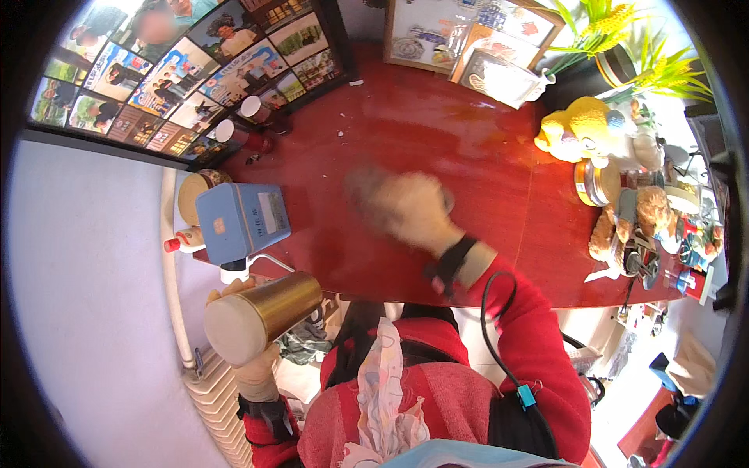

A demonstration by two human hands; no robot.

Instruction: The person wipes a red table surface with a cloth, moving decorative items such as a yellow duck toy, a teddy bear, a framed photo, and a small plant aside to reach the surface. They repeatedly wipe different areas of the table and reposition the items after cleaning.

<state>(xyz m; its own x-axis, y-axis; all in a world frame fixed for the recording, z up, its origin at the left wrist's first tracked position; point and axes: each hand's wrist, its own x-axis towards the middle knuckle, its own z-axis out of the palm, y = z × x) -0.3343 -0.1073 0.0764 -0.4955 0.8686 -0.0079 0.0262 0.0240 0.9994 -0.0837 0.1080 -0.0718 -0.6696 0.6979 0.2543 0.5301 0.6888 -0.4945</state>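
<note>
My left hand (pixel 261 368) is wrapped round a gold canister (pixel 295 300) with a whitish round end (pixel 234 331). It holds the canister tilted, off the table's near left edge. Over the middle of the red tabletop (pixel 437 117), my right hand (pixel 417 209) is closed on a dark grey cloth (pixel 367 195). Motion blurs that hand and the cloth, so the cloth's outline is unclear. Both wrists wear black straps.
At the left stand a blue box (pixel 234 222), a red-capped bottle (pixel 186 239) and two white-topped small bottles (pixel 240 134). A photo board (pixel 195 70) leans behind. Yellow plush toy (pixel 577 129), jars (pixel 597 183) and figurines (pixel 651 210) crowd the right edge.
</note>
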